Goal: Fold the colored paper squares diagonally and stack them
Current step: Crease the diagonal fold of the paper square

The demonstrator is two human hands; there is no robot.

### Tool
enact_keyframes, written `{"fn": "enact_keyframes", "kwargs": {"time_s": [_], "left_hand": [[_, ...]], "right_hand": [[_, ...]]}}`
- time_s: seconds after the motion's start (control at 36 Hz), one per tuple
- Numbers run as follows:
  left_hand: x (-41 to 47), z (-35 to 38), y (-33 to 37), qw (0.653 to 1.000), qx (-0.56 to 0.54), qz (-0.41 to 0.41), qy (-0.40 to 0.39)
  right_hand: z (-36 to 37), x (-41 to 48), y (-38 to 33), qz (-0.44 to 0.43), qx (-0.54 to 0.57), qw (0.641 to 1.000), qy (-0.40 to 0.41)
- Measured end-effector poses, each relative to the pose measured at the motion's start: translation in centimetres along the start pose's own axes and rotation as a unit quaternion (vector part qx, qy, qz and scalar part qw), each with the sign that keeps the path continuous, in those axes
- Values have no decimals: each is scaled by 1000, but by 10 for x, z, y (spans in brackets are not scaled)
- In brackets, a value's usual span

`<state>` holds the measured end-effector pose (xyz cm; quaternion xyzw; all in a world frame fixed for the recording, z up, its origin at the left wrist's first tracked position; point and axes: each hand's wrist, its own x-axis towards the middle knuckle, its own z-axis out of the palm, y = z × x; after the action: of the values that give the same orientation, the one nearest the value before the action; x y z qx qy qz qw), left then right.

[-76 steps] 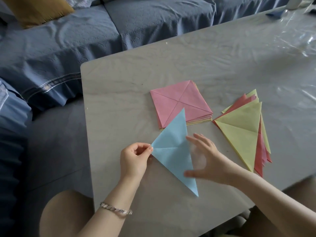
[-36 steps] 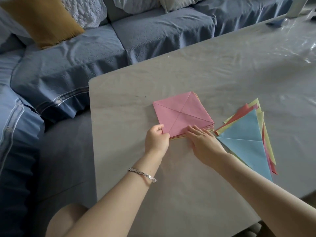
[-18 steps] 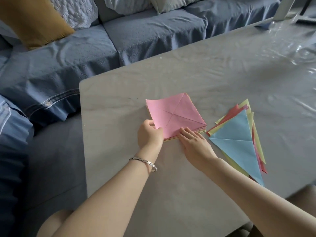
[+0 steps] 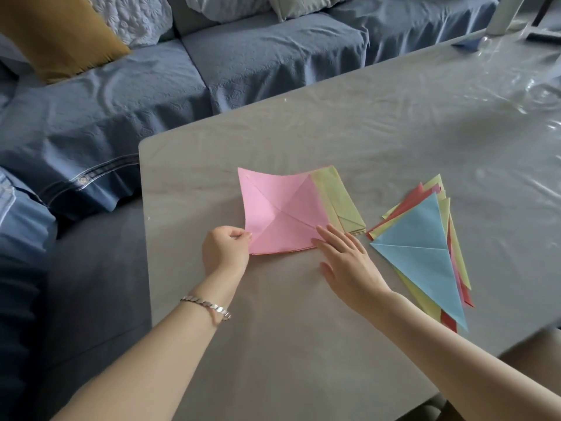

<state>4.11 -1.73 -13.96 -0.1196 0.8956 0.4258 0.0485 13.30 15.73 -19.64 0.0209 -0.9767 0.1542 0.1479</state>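
Note:
A pink paper square (image 4: 282,208) with diagonal creases lies shifted left on top of the stack of squares (image 4: 343,202), whose green sheet now shows at its right. My left hand (image 4: 226,249) pinches the pink sheet's near left corner. My right hand (image 4: 346,259) rests with straight fingers on the sheet's near right corner. To the right lies the pile of folded triangles (image 4: 425,253), a light blue one on top, with yellow and red ones fanned beneath it.
The grey table (image 4: 303,329) has its left edge beside a blue sofa (image 4: 151,86) with a mustard cushion (image 4: 57,34). Clear plastic film and a stand's base (image 4: 504,16) sit at the table's far right.
The blue triangle went from in front of me onto the folded pile. Both hands moved to the square stack, and the pink top sheet has slid left, uncovering the green sheet.

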Motion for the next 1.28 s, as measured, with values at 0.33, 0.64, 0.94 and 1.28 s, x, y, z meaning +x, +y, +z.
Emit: {"fn": "enact_keyframes", "kwargs": {"time_s": [0.33, 0.64, 0.94, 1.28], "left_hand": [[-18, -48, -40, 966, -206, -128, -89], [-18, -56, -55, 979, 73, 19, -188], [-10, -21, -21, 995, 13, 95, -32], [-62, -39, -3, 953, -27, 278, -114]], "right_hand": [[-1, -3, -10, -103, 40, 994, 26], [-14, -32, 1, -198, 114, 972, -55], [-20, -46, -7, -155, 191, 961, -123], [-79, -16, -34, 9, 310, 951, -8]]}}
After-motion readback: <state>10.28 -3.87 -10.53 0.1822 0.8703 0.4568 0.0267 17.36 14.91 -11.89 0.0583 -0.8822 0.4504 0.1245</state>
